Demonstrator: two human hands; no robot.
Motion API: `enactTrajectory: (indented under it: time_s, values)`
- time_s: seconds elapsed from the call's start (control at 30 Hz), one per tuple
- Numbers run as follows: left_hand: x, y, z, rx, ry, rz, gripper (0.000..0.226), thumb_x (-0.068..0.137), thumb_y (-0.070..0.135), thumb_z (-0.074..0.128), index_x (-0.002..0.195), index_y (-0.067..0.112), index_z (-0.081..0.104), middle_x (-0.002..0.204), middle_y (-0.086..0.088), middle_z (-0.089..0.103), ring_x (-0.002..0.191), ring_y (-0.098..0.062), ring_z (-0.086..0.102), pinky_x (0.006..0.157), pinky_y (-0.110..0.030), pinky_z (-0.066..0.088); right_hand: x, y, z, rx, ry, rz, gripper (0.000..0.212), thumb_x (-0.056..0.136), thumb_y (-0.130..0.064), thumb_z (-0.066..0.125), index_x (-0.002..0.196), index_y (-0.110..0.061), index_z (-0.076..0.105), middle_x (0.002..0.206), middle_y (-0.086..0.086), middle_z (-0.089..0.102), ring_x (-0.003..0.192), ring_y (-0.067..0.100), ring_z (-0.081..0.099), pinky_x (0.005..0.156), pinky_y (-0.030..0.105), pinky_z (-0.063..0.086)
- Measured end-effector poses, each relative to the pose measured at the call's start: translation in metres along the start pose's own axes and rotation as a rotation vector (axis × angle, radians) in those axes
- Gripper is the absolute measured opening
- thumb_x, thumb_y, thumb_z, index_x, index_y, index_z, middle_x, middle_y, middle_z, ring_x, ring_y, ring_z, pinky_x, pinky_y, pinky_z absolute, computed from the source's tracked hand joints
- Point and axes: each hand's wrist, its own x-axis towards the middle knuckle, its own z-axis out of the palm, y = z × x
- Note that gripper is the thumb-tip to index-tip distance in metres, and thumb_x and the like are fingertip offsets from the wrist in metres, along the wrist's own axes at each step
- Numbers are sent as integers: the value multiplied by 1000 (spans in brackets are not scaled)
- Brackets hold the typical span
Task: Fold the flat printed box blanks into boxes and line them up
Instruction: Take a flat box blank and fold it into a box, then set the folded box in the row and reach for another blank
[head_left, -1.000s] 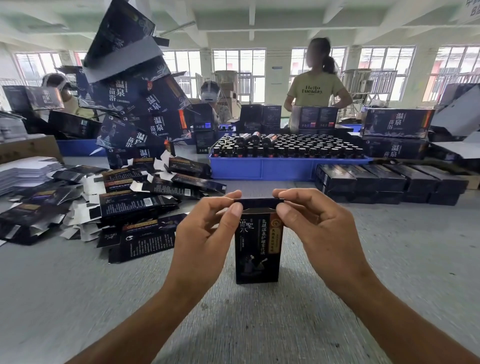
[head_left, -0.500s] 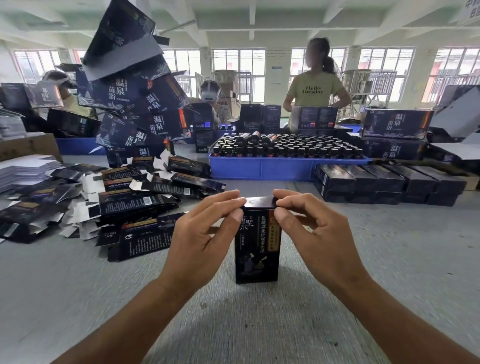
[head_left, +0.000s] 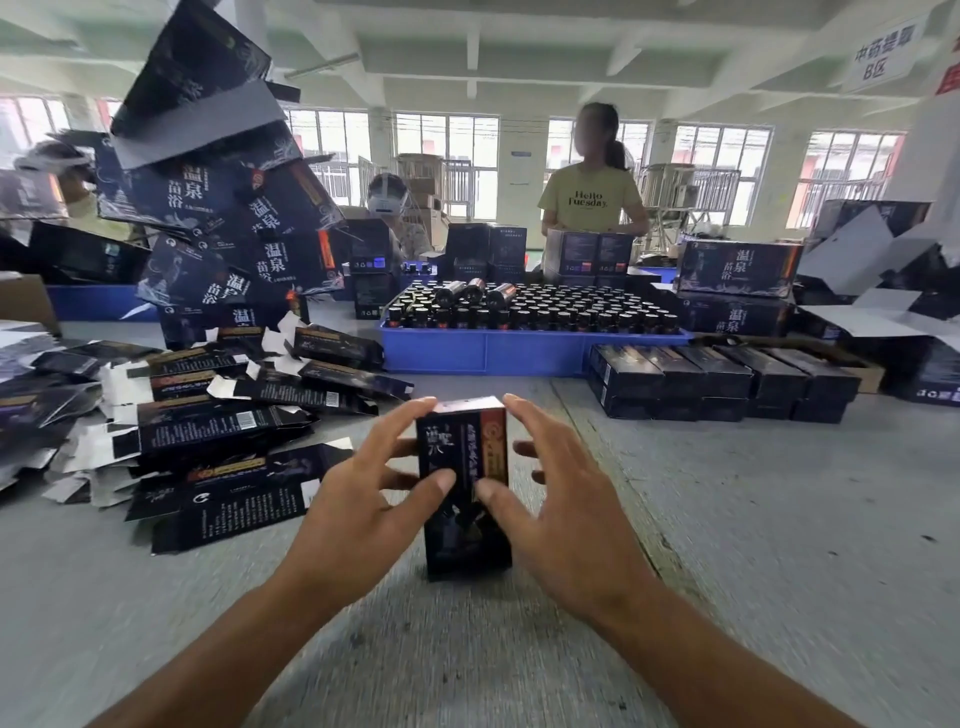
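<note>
Box upright on the grey table, directly in front of me, top flap down and closed. My left hand sits at its left side: fingers spread and nearly straight, index tip up by the top left corner, thumb lying across the printed front face. My right hand mirrors it on the right, index tip at the top right corner, thumb on the front face just beside the left thumb. Neither hand curls round the box; contact is fingertips and thumbs only (some motion blur, so how firmly they press I cannot tell).

Flat blanks lie in a loose, overlapping heap to my left on the table, well apart from the box. Finished boxes stand in a row to my right, further back. Blue tray of dark bottles sits behind, centre. A person in a yellow shirt stands beyond it.
</note>
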Motion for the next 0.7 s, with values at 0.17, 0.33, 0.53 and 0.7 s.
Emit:
enactTrajectory:
  time_s: [0.17, 0.33, 0.53, 0.7]
  values:
    - [7, -6, 10, -322, 159, -265, 53, 92, 27, 70, 129, 57, 48, 103, -4, 75, 86, -19, 76, 66, -38, 63, -11, -8, 18, -214, -163, 0, 80, 77, -76, 54, 141, -45, 17, 163, -14, 2, 128, 13, 43, 106, 38, 44]
    - [4, -16, 21, -264, 93, -309, 61, 92, 44, 62, 141, 61, 30, 104, 5, 75, 88, -13, 75, 70, -32, 60, -9, 1, 28, -281, -205, 49, 63, 81, -57, 55, 134, -42, 24, 162, -3, 10, 118, 24, 55, 96, 41, 55]
    - [2, -29, 27, 453, -109, -116, 59, 92, 64, 45, 145, 59, 20, 115, 28, 54, 92, 8, 57, 85, -26, 52, 52, 61, 11, -376, -112, 260, 50, 89, -49, 59, 129, -26, 41, 153, 6, 33, 118, 24, 54, 94, 38, 54]
    - [4, -44, 30, 578, -171, -18, 50, 93, 69, 36, 141, 55, 34, 110, 35, 50, 108, 11, 44, 93, -23, 46, 90, 112, 9, -645, -237, 280, 56, 96, -54, 50, 137, -15, 53, 160, 9, 33, 144, 31, 32, 116, 46, 34]
